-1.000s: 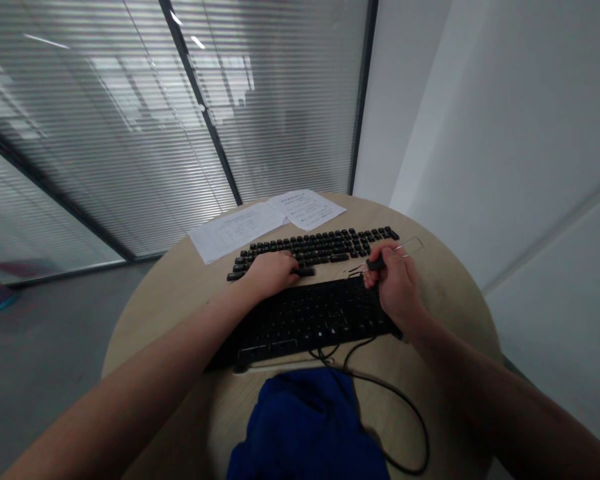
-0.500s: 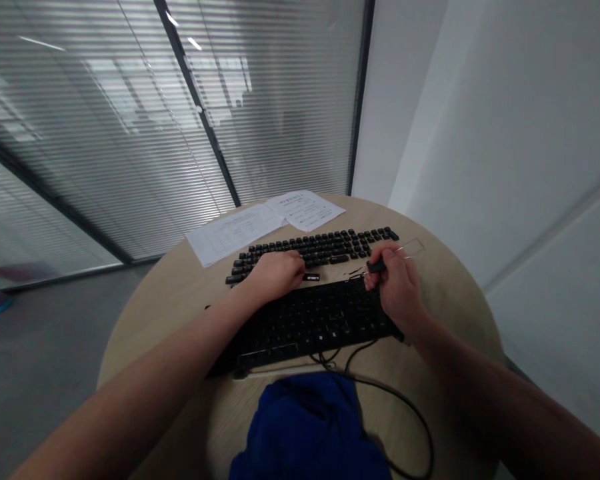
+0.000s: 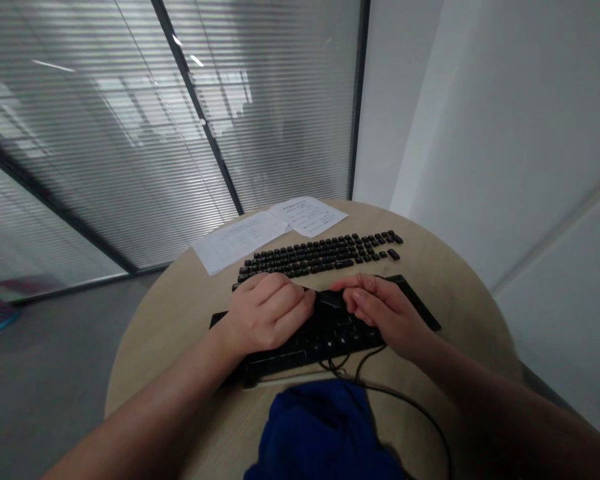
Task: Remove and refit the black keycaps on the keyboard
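My left hand (image 3: 273,312) is closed above the left half of a black keyboard (image 3: 275,363), thumb and fingers pinched together. Facing it over the keyboard's middle, my right hand (image 3: 383,307) is also closed, its fingers curled. Something small and dark lies between the fingertips of the two hands; its kind cannot be made out. The wire keycap puller does not show clearly now. Much of the keyboard is hidden under both hands. Just behind it, loose black keycaps (image 3: 315,257) lie in rows, laid out like a keyboard.
Printed papers (image 3: 245,240) lie at the far edge of the round wooden table (image 3: 155,340). A black cable (image 3: 405,395) loops from the keyboard's near side toward me. Blue cloth (image 3: 320,430) is at the near edge. Glass with blinds stands behind, a white wall at right.
My left hand has come back from the keycap rows to above the keyboard. My right hand has moved left and nearer to it; the wire puller it held no longer shows clearly.
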`<act>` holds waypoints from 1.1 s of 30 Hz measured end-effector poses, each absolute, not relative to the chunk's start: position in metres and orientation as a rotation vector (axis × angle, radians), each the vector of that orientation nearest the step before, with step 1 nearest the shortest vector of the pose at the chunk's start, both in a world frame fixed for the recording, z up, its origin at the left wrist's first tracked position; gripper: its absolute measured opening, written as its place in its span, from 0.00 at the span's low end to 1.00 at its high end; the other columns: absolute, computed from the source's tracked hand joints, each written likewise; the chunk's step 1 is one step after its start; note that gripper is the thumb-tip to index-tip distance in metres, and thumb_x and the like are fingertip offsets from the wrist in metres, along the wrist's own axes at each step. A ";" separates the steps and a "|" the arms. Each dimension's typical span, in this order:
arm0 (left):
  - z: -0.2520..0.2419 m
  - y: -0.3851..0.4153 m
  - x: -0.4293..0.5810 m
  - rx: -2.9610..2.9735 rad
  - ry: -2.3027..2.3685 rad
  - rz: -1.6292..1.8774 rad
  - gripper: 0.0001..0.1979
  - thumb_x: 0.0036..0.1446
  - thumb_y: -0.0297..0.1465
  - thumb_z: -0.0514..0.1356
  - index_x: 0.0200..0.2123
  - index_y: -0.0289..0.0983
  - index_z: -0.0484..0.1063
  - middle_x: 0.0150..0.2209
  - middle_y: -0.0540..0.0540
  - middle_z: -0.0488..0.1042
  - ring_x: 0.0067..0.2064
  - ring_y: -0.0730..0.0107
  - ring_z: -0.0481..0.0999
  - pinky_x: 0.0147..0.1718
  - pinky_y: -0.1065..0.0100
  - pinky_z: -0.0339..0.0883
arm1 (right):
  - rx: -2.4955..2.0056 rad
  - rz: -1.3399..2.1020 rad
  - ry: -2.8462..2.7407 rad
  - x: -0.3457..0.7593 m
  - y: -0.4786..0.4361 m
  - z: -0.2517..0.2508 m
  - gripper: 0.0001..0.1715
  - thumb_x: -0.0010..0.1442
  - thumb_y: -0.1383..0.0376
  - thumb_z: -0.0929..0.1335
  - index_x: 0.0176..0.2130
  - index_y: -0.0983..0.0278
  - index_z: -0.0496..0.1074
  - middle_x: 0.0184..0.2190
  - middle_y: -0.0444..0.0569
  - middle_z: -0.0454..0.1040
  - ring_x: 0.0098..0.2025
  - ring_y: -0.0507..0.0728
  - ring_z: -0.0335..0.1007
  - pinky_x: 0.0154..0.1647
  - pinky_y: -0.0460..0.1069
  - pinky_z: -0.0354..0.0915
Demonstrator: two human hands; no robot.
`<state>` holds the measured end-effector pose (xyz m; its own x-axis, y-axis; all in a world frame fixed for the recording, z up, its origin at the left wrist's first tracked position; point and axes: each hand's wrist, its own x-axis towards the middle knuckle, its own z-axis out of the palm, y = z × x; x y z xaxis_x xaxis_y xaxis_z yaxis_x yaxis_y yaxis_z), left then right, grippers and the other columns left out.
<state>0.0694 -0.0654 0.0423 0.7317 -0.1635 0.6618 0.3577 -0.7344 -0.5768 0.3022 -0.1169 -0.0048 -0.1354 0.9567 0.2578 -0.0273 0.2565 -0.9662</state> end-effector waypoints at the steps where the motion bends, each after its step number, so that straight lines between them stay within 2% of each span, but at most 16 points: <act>1: 0.041 -0.067 0.070 -2.216 -0.136 -0.937 0.05 0.62 0.24 0.66 0.39 0.38 0.74 0.30 0.52 0.76 0.31 0.69 0.71 0.29 0.67 0.68 | -0.957 1.091 -1.444 0.300 -0.120 -0.004 0.15 0.63 0.58 0.70 0.45 0.63 0.80 0.28 0.43 0.72 0.23 0.48 0.60 0.24 0.45 0.60; 5: 0.035 -0.068 0.070 -2.253 -0.119 -0.936 0.04 0.63 0.23 0.64 0.40 0.36 0.75 0.31 0.51 0.76 0.32 0.70 0.72 0.29 0.67 0.68 | -1.064 1.051 -1.501 0.296 -0.121 -0.004 0.15 0.56 0.59 0.75 0.42 0.64 0.81 0.26 0.44 0.75 0.24 0.49 0.65 0.26 0.46 0.65; 9: 0.031 -0.064 0.064 -2.270 -0.159 -0.899 0.06 0.64 0.23 0.64 0.43 0.36 0.75 0.33 0.50 0.78 0.34 0.68 0.73 0.31 0.66 0.69 | -1.143 0.976 -1.538 0.296 -0.114 -0.013 0.14 0.57 0.60 0.74 0.42 0.63 0.82 0.24 0.43 0.76 0.22 0.50 0.68 0.25 0.46 0.67; 12: 0.032 -0.060 0.054 -2.283 -0.293 -0.961 0.10 0.63 0.26 0.66 0.48 0.37 0.75 0.37 0.47 0.79 0.37 0.66 0.76 0.35 0.65 0.73 | -1.206 0.743 -1.570 0.299 -0.108 -0.019 0.16 0.55 0.63 0.75 0.45 0.62 0.82 0.29 0.46 0.81 0.27 0.52 0.74 0.30 0.48 0.71; 16: 0.030 -0.050 0.038 -2.426 -0.604 -1.058 0.16 0.64 0.33 0.67 0.54 0.38 0.74 0.44 0.41 0.80 0.41 0.62 0.80 0.40 0.61 0.78 | -1.178 0.489 -1.638 0.305 -0.102 -0.024 0.23 0.56 0.66 0.75 0.52 0.59 0.79 0.37 0.47 0.84 0.31 0.54 0.78 0.35 0.50 0.74; 21: 0.019 -0.038 0.028 -2.726 -0.664 -1.108 0.09 0.68 0.33 0.63 0.47 0.37 0.78 0.43 0.42 0.82 0.44 0.64 0.83 0.45 0.62 0.80 | -1.132 0.255 -1.717 0.308 -0.102 -0.027 0.27 0.58 0.67 0.74 0.57 0.58 0.75 0.35 0.45 0.84 0.28 0.53 0.77 0.35 0.50 0.75; 26: 0.016 -0.034 0.026 -2.777 -0.656 -1.119 0.09 0.67 0.35 0.63 0.46 0.38 0.80 0.44 0.42 0.83 0.45 0.62 0.84 0.47 0.60 0.81 | -1.173 0.108 -1.717 0.309 -0.104 -0.031 0.31 0.59 0.66 0.74 0.60 0.56 0.72 0.37 0.45 0.85 0.29 0.54 0.77 0.37 0.52 0.75; 33: 0.021 -0.037 0.025 -2.839 -0.624 -1.165 0.10 0.67 0.34 0.64 0.47 0.37 0.81 0.46 0.42 0.84 0.48 0.62 0.84 0.50 0.62 0.80 | -1.216 0.140 -1.718 0.313 -0.102 -0.033 0.32 0.59 0.63 0.75 0.62 0.56 0.71 0.38 0.46 0.85 0.29 0.55 0.78 0.37 0.53 0.76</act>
<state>0.0245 -0.0371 0.0205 0.6439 0.3577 0.6763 0.3652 -0.9205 0.1392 0.3125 -0.1016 -0.0334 -0.0101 0.7673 0.6413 0.6535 0.4905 -0.5765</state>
